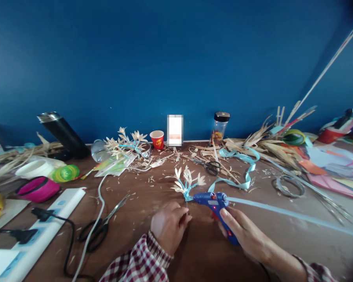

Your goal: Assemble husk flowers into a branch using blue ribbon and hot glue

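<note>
In the head view my left hand (170,225) is closed, thumb and fingers pinching the thin stem of a small spray of cream straw flowers (187,180) with light blue wrapped stalks. My right hand (248,233) grips a blue hot glue gun (211,199) by its handle; a small red light glows on its side. The gun's nozzle points left and meets, or nearly meets, the blue base of the flowers. From behind the gun a pale blue strip (270,207) runs off to the right; whether it joins the flowers is hidden.
Scissors (106,225) and a power strip (51,231) lie at left. Behind are a second flower spray (129,143), a red paper cup (157,140), a glass jar (220,127), small scissors (212,167) and curled blue ribbon (247,180). A wire coil (290,187) lies right.
</note>
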The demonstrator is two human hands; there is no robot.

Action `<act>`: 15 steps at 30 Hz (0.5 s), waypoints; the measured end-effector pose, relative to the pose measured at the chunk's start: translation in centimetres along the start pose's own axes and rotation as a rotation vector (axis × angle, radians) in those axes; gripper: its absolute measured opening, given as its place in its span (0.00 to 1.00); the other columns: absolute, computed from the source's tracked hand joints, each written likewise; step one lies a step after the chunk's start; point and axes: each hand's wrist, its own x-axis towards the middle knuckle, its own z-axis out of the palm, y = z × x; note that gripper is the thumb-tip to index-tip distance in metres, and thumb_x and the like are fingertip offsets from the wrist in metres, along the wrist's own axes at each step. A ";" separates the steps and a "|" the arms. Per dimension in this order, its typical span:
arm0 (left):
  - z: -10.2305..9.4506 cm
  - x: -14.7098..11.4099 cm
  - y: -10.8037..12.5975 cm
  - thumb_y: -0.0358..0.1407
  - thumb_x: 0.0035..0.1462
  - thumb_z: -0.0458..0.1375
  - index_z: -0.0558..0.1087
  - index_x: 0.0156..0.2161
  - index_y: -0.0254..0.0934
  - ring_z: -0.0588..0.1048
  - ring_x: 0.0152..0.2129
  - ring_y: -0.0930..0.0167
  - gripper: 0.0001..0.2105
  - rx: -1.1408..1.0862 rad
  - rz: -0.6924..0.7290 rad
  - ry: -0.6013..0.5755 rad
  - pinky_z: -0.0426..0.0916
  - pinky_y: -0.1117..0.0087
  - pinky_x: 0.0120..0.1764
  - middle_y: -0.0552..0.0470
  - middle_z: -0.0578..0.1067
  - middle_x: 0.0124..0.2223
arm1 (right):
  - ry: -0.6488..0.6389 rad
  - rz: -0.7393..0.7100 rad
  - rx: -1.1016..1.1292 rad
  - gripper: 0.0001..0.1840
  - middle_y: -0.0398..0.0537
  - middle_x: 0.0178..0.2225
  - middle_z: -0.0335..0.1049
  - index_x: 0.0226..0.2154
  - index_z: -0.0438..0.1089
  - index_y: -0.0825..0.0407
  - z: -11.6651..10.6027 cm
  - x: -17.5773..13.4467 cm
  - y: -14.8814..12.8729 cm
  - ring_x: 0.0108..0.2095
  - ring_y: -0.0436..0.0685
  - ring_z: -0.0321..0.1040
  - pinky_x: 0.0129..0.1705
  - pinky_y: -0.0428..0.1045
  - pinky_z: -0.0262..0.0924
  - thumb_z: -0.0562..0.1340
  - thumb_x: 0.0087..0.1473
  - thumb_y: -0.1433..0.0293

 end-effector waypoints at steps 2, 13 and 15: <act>0.0 0.0 0.0 0.38 0.54 0.56 0.75 0.34 0.46 0.71 0.31 0.70 0.05 -0.005 0.005 0.001 0.60 0.72 0.32 0.55 0.73 0.32 | 0.006 -0.012 -0.043 0.25 0.41 0.21 0.60 0.30 0.64 0.53 0.1 0.2 0.0 0.23 0.49 0.55 0.27 0.45 0.50 0.43 0.60 0.53; -0.1 0.0 0.1 0.38 0.56 0.54 0.75 0.35 0.45 0.71 0.33 0.69 0.07 -0.018 0.011 0.004 0.60 0.71 0.33 0.54 0.73 0.32 | 0.000 -0.033 -0.178 0.29 0.42 0.20 0.63 0.21 0.62 0.53 0.0 1.2 0.4 0.23 0.49 0.59 0.29 0.46 0.52 0.41 0.61 0.54; 0.0 0.0 0.1 0.38 0.56 0.54 0.75 0.35 0.45 0.71 0.33 0.70 0.07 -0.028 0.015 0.005 0.60 0.71 0.34 0.54 0.73 0.32 | -0.005 -0.037 -0.190 0.29 0.42 0.20 0.64 0.20 0.62 0.52 0.0 1.0 0.3 0.23 0.49 0.59 0.29 0.46 0.52 0.42 0.61 0.54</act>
